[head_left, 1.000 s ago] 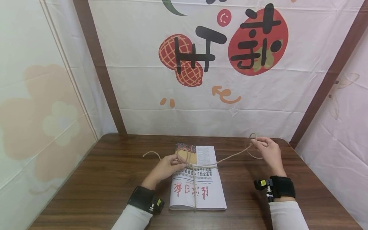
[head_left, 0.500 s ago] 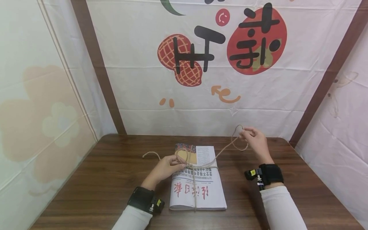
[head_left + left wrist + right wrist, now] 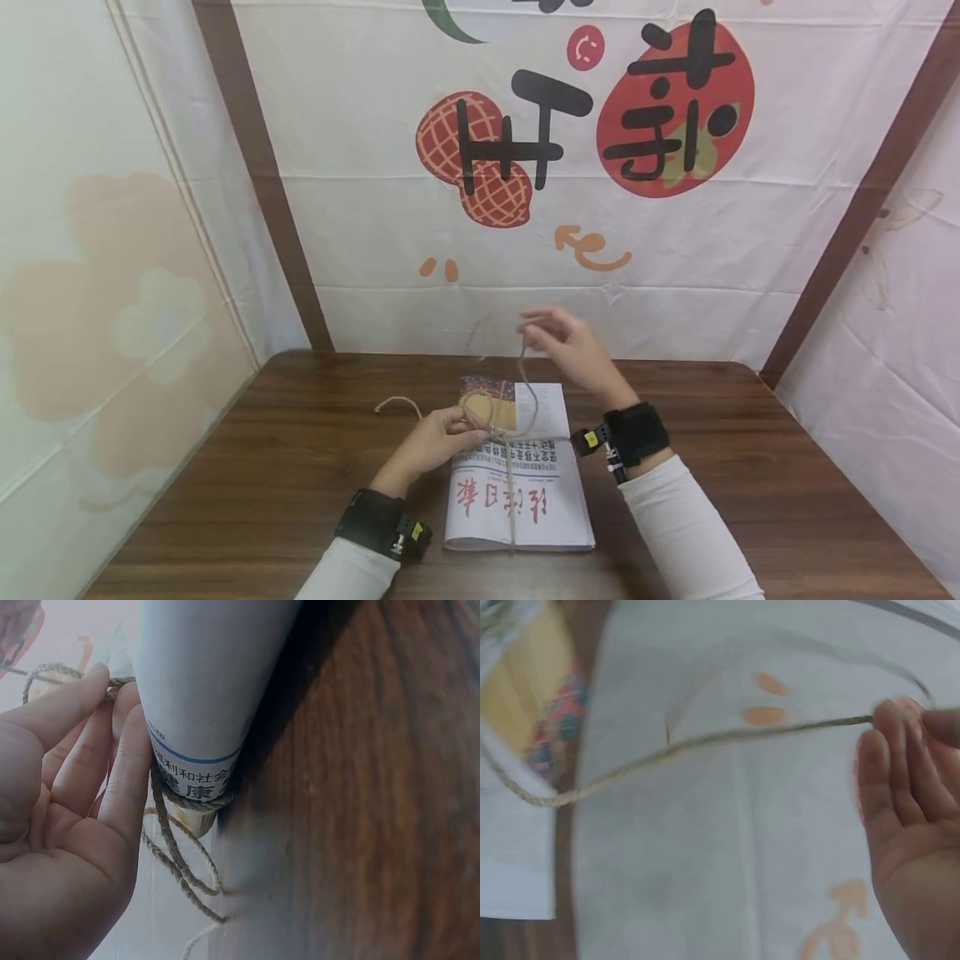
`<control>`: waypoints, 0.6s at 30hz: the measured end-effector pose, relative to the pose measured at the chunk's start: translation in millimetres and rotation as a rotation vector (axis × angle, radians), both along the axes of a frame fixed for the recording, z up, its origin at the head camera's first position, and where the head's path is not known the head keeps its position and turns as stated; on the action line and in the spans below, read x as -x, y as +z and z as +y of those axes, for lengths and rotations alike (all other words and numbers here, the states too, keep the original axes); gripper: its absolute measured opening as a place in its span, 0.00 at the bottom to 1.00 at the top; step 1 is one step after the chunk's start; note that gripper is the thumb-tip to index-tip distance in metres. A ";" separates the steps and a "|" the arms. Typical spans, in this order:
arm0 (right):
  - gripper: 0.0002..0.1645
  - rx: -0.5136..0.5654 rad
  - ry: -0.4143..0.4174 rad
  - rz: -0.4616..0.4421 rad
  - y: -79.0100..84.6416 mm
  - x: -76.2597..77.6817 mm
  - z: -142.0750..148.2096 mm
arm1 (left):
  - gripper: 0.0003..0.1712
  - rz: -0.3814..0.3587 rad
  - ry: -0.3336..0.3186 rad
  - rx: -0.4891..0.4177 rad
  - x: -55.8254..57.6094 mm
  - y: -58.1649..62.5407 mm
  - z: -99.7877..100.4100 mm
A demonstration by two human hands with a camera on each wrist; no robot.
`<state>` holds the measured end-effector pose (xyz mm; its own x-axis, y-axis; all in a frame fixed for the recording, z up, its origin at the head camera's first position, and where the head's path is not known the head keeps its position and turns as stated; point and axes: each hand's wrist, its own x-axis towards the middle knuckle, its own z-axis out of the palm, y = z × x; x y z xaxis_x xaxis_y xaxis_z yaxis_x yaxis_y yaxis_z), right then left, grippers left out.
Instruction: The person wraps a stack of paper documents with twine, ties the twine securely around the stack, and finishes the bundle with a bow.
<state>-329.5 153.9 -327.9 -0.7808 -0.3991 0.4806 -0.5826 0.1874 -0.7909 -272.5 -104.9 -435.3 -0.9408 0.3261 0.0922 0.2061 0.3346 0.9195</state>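
A folded newspaper bundle [image 3: 558, 517] lies on the table, with twine [image 3: 513, 508] crossing over its top lengthwise and crosswise. My left hand [image 3: 435, 440] rests at its left edge, thumb and fingertips pinching the twine near the crossing, where a small loop stands up. In the left wrist view, more twine [image 3: 171, 847] hangs down past the bundle's side. My right hand [image 3: 573, 346] is raised above the far end of the newspapers, pinching the other length of twine [image 3: 630, 766], which runs slack down to the crossing. Its free end arcs blurred beyond the fingers.
A brown wooden table [image 3: 300, 492] carries the bundle. The loose twine end [image 3: 397, 400] curls on the wood left of the newspapers. Behind the table hangs a printed white cloth [image 3: 375, 317], with more cloth on both sides.
My right hand has swung left and upward from the table's right side to above the newspapers, bringing the twine along, now slack rather than stretched. My left hand has stayed in place.
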 end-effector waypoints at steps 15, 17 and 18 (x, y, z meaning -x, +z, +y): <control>0.16 -0.636 -0.223 -0.241 -67.1 5.0 22.6 | 0.09 0.011 -0.010 0.002 -0.8 -0.7 1.3; 0.18 -0.692 -0.232 -0.310 -71.5 3.8 22.9 | 0.09 0.011 -0.006 0.005 -0.1 -1.4 1.5; 0.18 -0.714 -0.235 -0.349 -73.8 3.3 22.3 | 0.09 0.011 -0.004 0.005 0.1 -1.7 1.7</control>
